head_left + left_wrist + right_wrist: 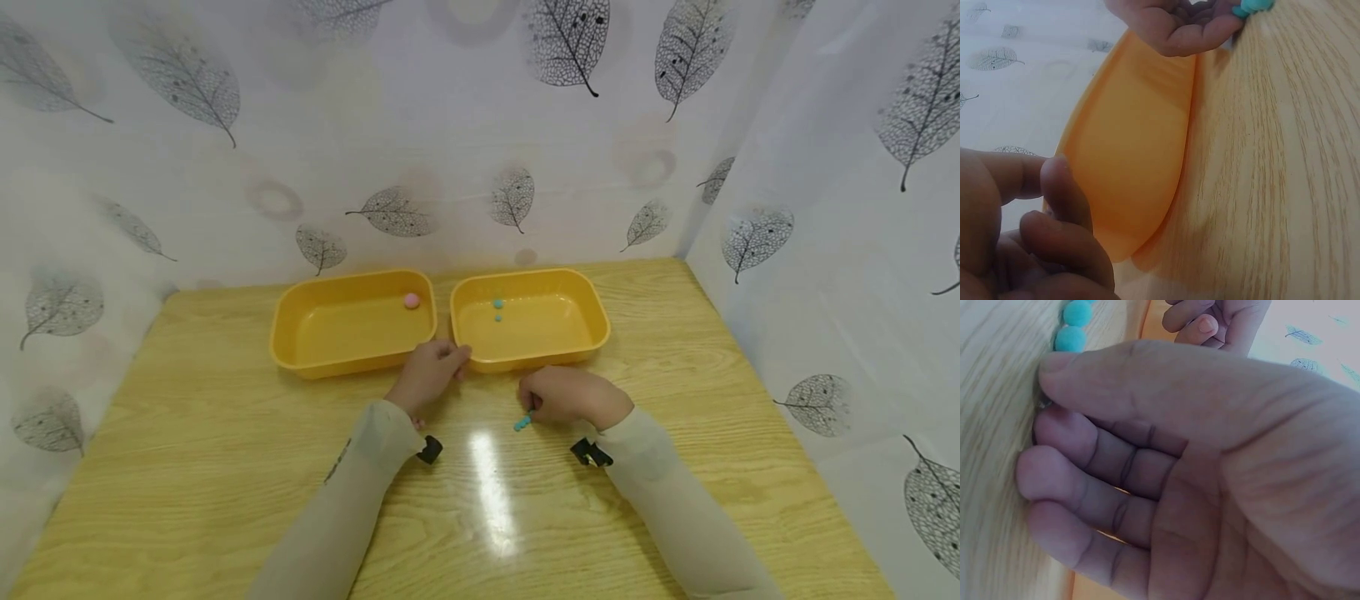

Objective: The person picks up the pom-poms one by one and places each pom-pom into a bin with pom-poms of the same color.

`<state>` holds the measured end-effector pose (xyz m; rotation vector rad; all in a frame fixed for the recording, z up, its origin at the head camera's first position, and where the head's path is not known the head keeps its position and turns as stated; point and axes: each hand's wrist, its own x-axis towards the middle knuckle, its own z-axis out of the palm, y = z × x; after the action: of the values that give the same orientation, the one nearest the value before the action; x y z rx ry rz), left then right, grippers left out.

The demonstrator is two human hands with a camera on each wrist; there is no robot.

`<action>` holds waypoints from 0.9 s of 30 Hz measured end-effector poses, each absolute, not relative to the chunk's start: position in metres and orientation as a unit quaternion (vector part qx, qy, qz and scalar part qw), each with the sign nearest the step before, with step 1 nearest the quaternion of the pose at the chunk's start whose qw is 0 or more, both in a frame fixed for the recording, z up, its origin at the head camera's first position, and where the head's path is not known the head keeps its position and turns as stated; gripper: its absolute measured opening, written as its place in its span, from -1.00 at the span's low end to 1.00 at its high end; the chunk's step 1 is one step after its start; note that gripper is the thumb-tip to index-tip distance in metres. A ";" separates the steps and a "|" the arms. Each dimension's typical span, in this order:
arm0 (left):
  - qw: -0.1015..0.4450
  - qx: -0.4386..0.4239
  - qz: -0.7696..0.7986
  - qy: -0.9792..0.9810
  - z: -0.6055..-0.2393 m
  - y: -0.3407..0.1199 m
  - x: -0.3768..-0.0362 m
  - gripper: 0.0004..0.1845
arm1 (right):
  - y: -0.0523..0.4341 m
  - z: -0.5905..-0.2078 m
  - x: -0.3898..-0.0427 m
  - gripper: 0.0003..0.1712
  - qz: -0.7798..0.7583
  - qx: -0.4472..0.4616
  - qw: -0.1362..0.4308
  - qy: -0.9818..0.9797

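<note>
My right hand [573, 394] pinches one end of a strand of round turquoise beads [522, 422] over the table, in front of the right yellow tray [540, 364]. In the right wrist view, the beads [1070, 339] stick out past the thumb tip, and the other fingers curl below. My left hand [431, 371] holds the front left corner of that tray's rim between thumb and forefinger. Inside the tray lie a turquoise ball [498, 304] and a smaller turquoise piece [498, 318]. The strand's gripped end is hidden by my fingers.
A second yellow tray [337, 367] stands to the left with a pink ball [412, 301] inside. Small pink pieces [417, 423] lie on the wooden table [202, 450], partly behind my left cuff. Leaf-patterned curtains [420, 125] border the table's back and sides.
</note>
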<state>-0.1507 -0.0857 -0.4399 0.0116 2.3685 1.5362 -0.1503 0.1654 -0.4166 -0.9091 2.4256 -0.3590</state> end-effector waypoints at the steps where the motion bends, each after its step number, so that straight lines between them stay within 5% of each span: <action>1: 0.159 0.003 0.538 0.828 -0.440 -0.085 -0.151 -0.53 | 0.165 -0.416 -0.150 -0.89 -0.133 -0.335 0.260 0.896; 13: 0.158 0.001 0.537 0.829 -0.439 -0.085 -0.150 -0.54 | 0.164 -0.414 -0.148 -0.81 -0.137 -0.350 0.228 0.898; 27: 0.158 0.000 0.533 0.831 -0.440 -0.084 -0.151 -0.55 | 0.167 -0.392 -0.146 -0.77 -0.181 -0.406 0.116 0.888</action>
<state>-0.1506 -0.0842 -0.4401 0.0003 2.3782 1.5239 -0.1456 0.1672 -0.3921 -1.1908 2.6018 -0.5288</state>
